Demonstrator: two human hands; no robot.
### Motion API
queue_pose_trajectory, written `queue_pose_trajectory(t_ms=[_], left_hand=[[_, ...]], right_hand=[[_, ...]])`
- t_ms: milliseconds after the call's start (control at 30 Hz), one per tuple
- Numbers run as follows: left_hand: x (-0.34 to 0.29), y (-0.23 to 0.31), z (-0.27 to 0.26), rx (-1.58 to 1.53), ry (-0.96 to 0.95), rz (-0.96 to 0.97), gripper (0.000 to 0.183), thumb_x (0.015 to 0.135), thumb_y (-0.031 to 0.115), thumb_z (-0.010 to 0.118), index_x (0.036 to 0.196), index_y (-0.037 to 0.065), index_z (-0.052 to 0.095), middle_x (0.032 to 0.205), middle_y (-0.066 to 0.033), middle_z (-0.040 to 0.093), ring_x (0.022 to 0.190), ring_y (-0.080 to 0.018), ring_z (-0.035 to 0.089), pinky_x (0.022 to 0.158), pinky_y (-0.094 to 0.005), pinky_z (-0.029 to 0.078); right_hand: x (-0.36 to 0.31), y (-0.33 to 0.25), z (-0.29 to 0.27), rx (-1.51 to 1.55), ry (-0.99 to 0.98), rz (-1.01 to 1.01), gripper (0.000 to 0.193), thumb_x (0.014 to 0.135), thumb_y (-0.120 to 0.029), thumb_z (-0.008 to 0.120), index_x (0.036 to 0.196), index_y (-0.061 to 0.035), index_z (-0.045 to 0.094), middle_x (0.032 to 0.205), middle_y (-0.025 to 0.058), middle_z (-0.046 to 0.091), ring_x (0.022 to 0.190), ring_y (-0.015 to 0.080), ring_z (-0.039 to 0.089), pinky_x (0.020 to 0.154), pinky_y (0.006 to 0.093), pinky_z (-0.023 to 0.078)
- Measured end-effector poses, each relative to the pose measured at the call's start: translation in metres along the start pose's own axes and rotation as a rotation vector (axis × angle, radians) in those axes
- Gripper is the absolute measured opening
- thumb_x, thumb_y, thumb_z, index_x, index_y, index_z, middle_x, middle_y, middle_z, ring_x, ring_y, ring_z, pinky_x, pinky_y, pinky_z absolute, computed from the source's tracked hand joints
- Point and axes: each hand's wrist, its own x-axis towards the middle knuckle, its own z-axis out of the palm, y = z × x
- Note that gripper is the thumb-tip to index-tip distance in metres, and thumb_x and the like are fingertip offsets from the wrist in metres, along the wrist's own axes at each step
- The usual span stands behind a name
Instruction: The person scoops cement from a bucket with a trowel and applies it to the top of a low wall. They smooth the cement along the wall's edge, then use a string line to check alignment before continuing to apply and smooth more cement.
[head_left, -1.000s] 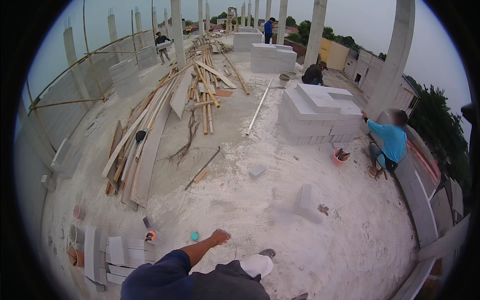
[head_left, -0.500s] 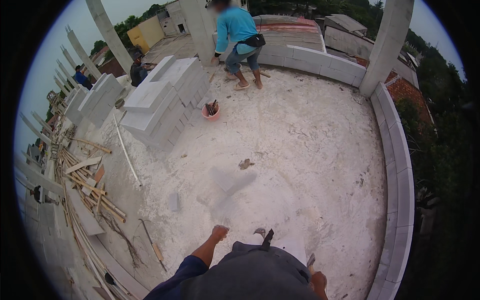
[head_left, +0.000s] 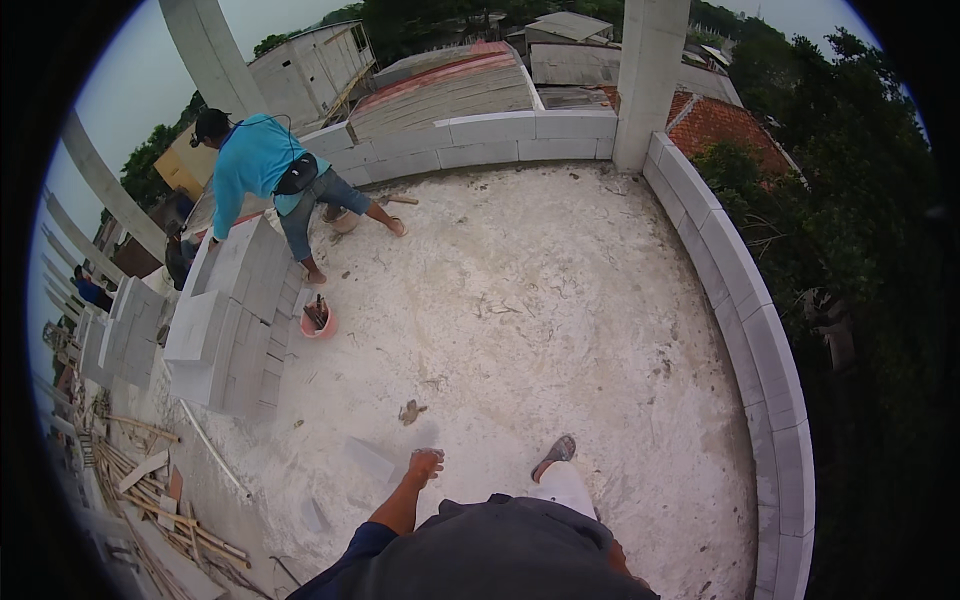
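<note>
My left hand (head_left: 425, 466) hangs out in front of me over the pale concrete floor, fingers loosely bent and nothing in them. It is nearest a grey flat block (head_left: 369, 460) lying on the floor. Of my right arm only a sliver of skin (head_left: 619, 560) shows beside my dark shirt; the hand itself is hidden behind my body. My sandaled foot (head_left: 556, 455) is on the floor ahead.
A co-worker in a turquoise top (head_left: 262, 165) leans over a stack of light grey blocks (head_left: 237, 300) at left. A pink bucket with tools (head_left: 318, 322) stands beside it. Low block walls (head_left: 735, 290) run along the right and far edges. Bamboo poles (head_left: 190, 525) lie at left.
My view has turned right and moved forward. My right hand, earlier at a wooden-handled tool, has gone out of sight. The co-worker has stepped to the block stack and reaches onto it.
</note>
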Motion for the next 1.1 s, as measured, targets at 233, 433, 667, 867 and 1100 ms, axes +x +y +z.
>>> queue_pose_trajectory(t_ms=[233, 433, 667, 867, 1100], left_hand=[[0.039, 0.084, 0.092, -0.2, -0.143, 0.032, 0.028, 0.093, 0.023, 0.056, 0.112, 0.007, 0.069, 0.093, -0.0069, 0.07, 0.072, -0.0235, 0.067, 0.064, -0.0428, 0.053], [0.111, 0.207, 0.123, -0.042, 0.034, -0.136, 0.033, 0.096, 0.023, 0.05, 0.12, 0.005, 0.064, 0.114, -0.0145, 0.069, 0.094, -0.0317, 0.069, 0.08, -0.0497, 0.055], [0.254, 0.363, 0.17, 0.015, -0.025, -0.257, 0.032, 0.094, 0.025, 0.058, 0.119, 0.005, 0.065, 0.111, -0.0188, 0.069, 0.088, -0.034, 0.069, 0.074, -0.0496, 0.054], [0.383, 0.601, 0.22, -0.007, -0.16, -0.087, 0.024, 0.092, 0.022, 0.056, 0.11, 0.008, 0.064, 0.089, -0.0084, 0.066, 0.072, -0.0234, 0.063, 0.062, -0.0422, 0.049], [0.49, 0.888, 0.338, 0.268, -0.192, 0.237, 0.024, 0.091, 0.02, 0.054, 0.106, 0.008, 0.068, 0.083, -0.0091, 0.07, 0.071, -0.0213, 0.066, 0.066, -0.039, 0.053]], right_hand=[[0.19, -0.149, -0.226, -0.04, -0.122, 0.054, 0.037, 0.073, -0.021, 0.082, 0.098, -0.0006, 0.065, 0.086, 0.0118, 0.074, 0.063, 0.022, 0.072, 0.061, 0.0374, 0.059], [0.343, -0.268, -0.374, 0.07, -0.021, 0.036, 0.04, 0.076, -0.024, 0.081, 0.102, 0.0006, 0.062, 0.084, 0.0126, 0.073, 0.062, 0.0227, 0.071, 0.059, 0.0371, 0.058], [0.449, -0.371, -0.433, 0.117, -0.028, 0.061, 0.049, 0.076, -0.032, 0.079, 0.109, 0.0001, 0.062, 0.087, 0.0138, 0.073, 0.067, 0.0243, 0.072, 0.068, 0.0379, 0.058], [0.454, -0.419, -0.445, 0.106, 0.093, 0.249, 0.046, 0.074, -0.033, 0.075, 0.106, -0.0004, 0.068, 0.103, 0.0183, 0.073, 0.088, 0.0307, 0.074, 0.08, 0.041, 0.058], [0.514, -0.456, -0.494, 0.492, -0.027, 0.54, 0.043, 0.077, -0.034, 0.076, 0.1, 0.001, 0.068, 0.088, 0.0177, 0.073, 0.07, 0.0268, 0.074, 0.062, 0.0387, 0.059]])
